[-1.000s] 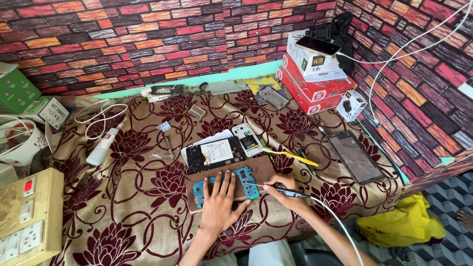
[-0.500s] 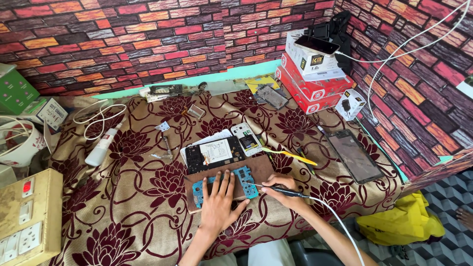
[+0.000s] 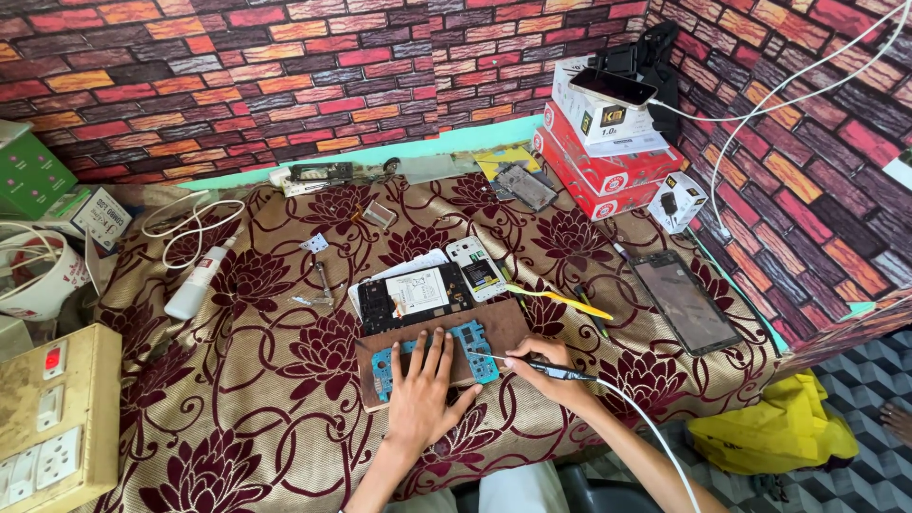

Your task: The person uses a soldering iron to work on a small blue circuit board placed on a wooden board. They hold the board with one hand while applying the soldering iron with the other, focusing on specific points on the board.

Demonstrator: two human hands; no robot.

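Farthest right on the counter (image 3: 237, 418), two red cartons (image 3: 594, 171) are stacked against the brick-patterned wall, and a white box (image 3: 594, 114) with a dark label is set on top of them, a dark phone (image 3: 613, 85) lying across it. Just near of this stack a small white carton (image 3: 676, 199) with a black picture on its face is seen. At the far left a green box (image 3: 33, 176) is placed beside a white printed package (image 3: 100, 217), with a white bottle (image 3: 195, 285) lying near them on the maroon floral cloth. At the near left edge a cream switchboard (image 3: 52, 418) with a red switch and white sockets is found.

Near the middle, a brown mat (image 3: 508, 323) is laid on the cloth, and a blue circuit board (image 3: 475, 342) rests on it, long and narrow, with pale metal parts on its surface. The board is pressed flat by the left hand (image 3: 423, 394), whose fingers are spread apart over it. A slim dark soldering iron (image 3: 546, 366) with a white cable is clamped in the closed fingers of the right hand (image 3: 546, 366), its tip touching the board's right end. Just far of the mat an opened black phone (image 3: 413, 294) with a white battery label is set, and a dark screen panel (image 3: 684, 302) lies well to the right.
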